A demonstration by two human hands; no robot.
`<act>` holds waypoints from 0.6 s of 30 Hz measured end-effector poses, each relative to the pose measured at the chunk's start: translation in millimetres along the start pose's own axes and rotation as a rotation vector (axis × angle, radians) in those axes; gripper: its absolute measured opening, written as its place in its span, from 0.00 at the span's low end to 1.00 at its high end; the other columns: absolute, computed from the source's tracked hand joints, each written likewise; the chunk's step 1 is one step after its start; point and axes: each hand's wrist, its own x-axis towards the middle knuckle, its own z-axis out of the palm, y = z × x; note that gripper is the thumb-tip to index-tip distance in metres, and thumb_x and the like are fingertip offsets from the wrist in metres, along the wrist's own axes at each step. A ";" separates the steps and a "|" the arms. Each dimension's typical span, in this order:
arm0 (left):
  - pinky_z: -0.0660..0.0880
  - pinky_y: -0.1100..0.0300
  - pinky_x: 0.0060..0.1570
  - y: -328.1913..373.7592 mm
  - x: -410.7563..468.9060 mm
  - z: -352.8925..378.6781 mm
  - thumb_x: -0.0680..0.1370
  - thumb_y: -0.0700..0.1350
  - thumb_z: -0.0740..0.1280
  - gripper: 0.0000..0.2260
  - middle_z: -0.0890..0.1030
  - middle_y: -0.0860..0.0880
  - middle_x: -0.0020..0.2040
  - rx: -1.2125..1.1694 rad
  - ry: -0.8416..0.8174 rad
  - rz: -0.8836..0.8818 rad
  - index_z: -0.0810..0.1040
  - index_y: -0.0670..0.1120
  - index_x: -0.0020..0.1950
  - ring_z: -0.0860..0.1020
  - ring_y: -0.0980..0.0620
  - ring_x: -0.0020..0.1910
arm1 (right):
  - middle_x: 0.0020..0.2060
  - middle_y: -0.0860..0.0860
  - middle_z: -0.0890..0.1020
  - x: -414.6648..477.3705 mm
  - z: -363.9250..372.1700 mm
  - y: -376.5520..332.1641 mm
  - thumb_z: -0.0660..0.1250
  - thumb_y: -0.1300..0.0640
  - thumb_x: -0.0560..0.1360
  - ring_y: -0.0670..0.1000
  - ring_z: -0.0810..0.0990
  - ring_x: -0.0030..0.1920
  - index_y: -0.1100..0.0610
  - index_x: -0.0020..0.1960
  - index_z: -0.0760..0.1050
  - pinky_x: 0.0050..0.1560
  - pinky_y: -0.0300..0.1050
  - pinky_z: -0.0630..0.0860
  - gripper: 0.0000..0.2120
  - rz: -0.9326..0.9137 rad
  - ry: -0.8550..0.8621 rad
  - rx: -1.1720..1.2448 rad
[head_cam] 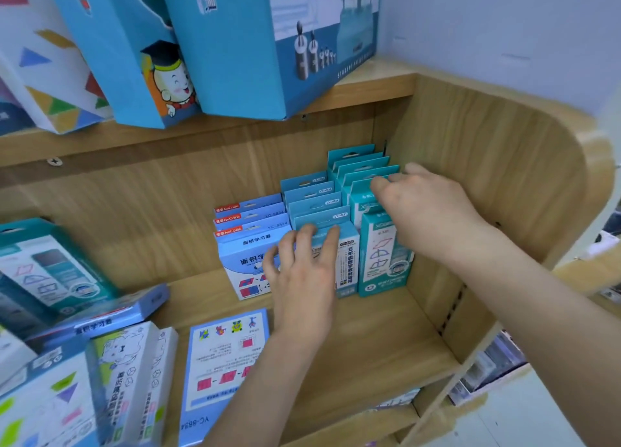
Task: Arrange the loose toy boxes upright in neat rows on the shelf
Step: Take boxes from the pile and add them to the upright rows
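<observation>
Wooden shelf (pixel 396 332), three upright box rows; left hand (pixel 304 272) open, fingers spread on middle row (pixel 319 208); right hand (pixel 426 208) pinching right-row box top (pixel 361 186).

Bright, even light with soft shadows under the upper shelf (pixel 369 88) — edges bow from the wide lens, and the lower-left boxes (pixel 67 379) smear with blur.

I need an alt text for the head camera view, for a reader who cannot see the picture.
Two bare hands tidy three rows of upright toy boxes at the back right of a wooden shelf: the left hand rests on the middle row, the right hand on the teal right row. A light blue box lies flat in front, and more loose boxes lie at left.
</observation>
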 end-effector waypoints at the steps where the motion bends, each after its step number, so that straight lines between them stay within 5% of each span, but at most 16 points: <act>1: 0.73 0.43 0.51 -1.3 -1.0 1.6 0.59 0.34 0.75 0.37 0.72 0.44 0.63 -0.013 -0.015 0.010 0.72 0.50 0.67 0.65 0.42 0.61 | 0.56 0.53 0.77 1.1 1.9 0.0 0.65 0.62 0.73 0.54 0.70 0.57 0.57 0.61 0.66 0.38 0.44 0.65 0.17 -0.006 0.003 0.006; 6: 0.80 0.50 0.35 -2.3 0.3 2.5 0.56 0.28 0.72 0.41 0.67 0.44 0.63 -0.112 -0.037 0.012 0.69 0.49 0.68 0.63 0.41 0.61 | 0.59 0.55 0.71 5.9 12.7 -1.8 0.66 0.63 0.73 0.56 0.67 0.60 0.56 0.64 0.66 0.42 0.45 0.68 0.21 0.059 0.067 0.076; 12: 0.79 0.51 0.37 -4.7 -0.1 2.0 0.56 0.28 0.71 0.41 0.69 0.43 0.62 -0.128 -0.053 0.029 0.69 0.49 0.68 0.63 0.41 0.60 | 0.62 0.55 0.67 5.6 20.0 -2.5 0.70 0.58 0.71 0.56 0.65 0.62 0.53 0.67 0.63 0.47 0.47 0.74 0.28 0.115 0.098 0.173; 18: 0.78 0.52 0.43 -8.7 0.0 0.5 0.58 0.30 0.74 0.40 0.67 0.44 0.62 -0.132 -0.053 0.076 0.70 0.47 0.68 0.65 0.42 0.60 | 0.61 0.54 0.71 -3.0 25.4 -2.7 0.66 0.55 0.74 0.55 0.67 0.62 0.52 0.67 0.66 0.52 0.50 0.74 0.23 0.151 0.233 0.329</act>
